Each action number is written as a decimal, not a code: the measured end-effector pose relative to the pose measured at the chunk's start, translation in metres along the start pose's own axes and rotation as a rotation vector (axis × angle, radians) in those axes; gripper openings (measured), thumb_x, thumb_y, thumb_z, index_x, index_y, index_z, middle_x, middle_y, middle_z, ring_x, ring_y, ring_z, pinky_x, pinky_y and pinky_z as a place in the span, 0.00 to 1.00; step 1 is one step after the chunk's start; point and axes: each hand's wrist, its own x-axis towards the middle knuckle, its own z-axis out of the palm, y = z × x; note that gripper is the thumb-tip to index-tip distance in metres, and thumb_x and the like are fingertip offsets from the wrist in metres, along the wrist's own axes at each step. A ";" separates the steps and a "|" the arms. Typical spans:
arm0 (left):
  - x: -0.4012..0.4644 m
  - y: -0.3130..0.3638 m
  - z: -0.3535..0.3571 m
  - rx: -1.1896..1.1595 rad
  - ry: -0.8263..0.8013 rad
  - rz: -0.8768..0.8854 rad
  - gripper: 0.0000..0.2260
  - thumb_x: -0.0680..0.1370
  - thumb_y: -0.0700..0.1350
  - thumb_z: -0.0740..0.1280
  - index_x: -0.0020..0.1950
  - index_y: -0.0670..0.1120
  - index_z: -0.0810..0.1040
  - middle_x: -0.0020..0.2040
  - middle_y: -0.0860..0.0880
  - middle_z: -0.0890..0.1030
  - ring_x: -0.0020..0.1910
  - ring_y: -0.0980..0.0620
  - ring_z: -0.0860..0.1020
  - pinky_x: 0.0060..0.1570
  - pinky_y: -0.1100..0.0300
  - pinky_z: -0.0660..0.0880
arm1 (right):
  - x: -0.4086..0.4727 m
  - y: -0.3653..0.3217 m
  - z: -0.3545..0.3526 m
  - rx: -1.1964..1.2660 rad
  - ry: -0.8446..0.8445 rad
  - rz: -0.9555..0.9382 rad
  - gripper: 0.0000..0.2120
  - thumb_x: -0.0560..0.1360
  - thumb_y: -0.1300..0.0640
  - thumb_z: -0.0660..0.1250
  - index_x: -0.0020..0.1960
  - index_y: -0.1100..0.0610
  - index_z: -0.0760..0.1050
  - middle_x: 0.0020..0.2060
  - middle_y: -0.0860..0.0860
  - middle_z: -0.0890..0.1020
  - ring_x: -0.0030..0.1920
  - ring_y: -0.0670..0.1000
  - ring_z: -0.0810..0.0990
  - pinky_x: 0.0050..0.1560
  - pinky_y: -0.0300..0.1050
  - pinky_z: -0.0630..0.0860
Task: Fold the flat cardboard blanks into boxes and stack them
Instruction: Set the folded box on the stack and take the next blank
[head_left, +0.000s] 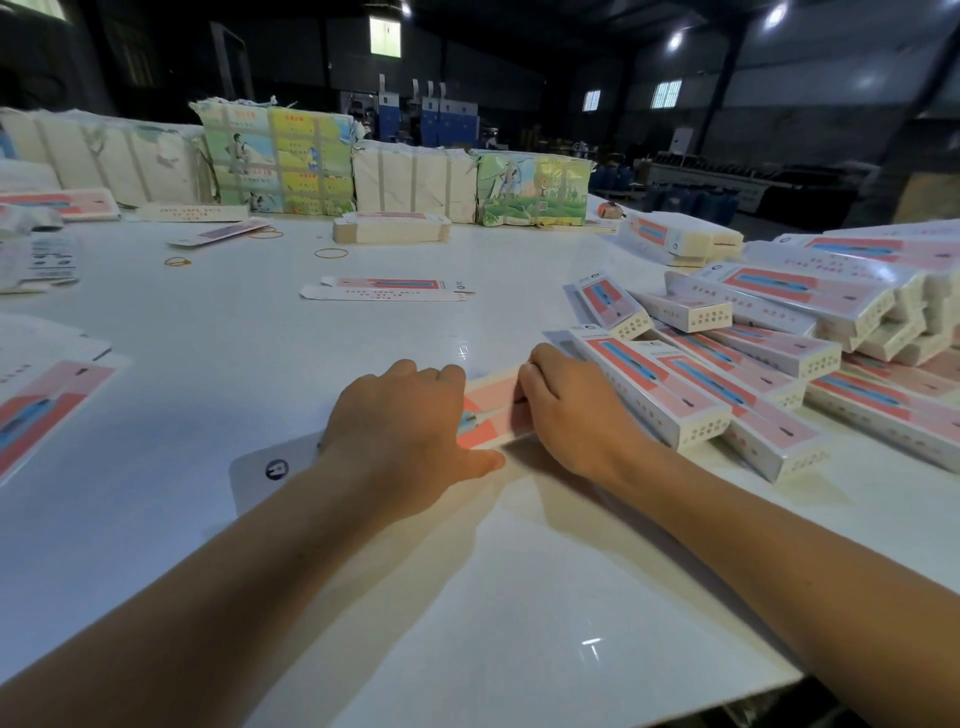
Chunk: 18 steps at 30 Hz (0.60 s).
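Both hands — left hand (410, 421), right hand (566, 410) — curled, gripping one cardboard blank (493, 410).

Pink-and-blue printed blank (493, 410) — white table (467, 597).

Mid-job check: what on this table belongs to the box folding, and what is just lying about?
Job:
- blank under left hand and right hand
- folded boxes heaped to the right
- loose flat blank
- stack of blanks

Lying about:
- rubber bands
- wrapped bundles at the far edge
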 end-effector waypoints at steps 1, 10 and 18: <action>0.000 0.001 0.000 0.006 0.000 -0.006 0.24 0.69 0.71 0.60 0.46 0.53 0.60 0.37 0.56 0.65 0.40 0.54 0.63 0.31 0.59 0.56 | 0.000 0.000 0.001 0.009 -0.001 0.008 0.14 0.82 0.54 0.51 0.37 0.53 0.63 0.34 0.52 0.74 0.37 0.52 0.72 0.39 0.49 0.67; 0.004 -0.002 -0.004 -0.162 0.034 -0.132 0.28 0.69 0.71 0.60 0.58 0.52 0.68 0.38 0.55 0.62 0.42 0.53 0.65 0.38 0.60 0.64 | 0.007 0.002 -0.003 0.128 0.092 -0.040 0.11 0.80 0.56 0.57 0.41 0.55 0.73 0.43 0.51 0.75 0.43 0.44 0.73 0.42 0.31 0.66; 0.003 -0.009 -0.004 -0.282 0.078 -0.137 0.29 0.68 0.71 0.62 0.61 0.53 0.68 0.43 0.55 0.69 0.43 0.55 0.67 0.39 0.59 0.67 | 0.018 0.007 -0.015 0.935 0.168 0.492 0.23 0.75 0.48 0.67 0.67 0.55 0.69 0.53 0.52 0.77 0.50 0.53 0.79 0.37 0.46 0.76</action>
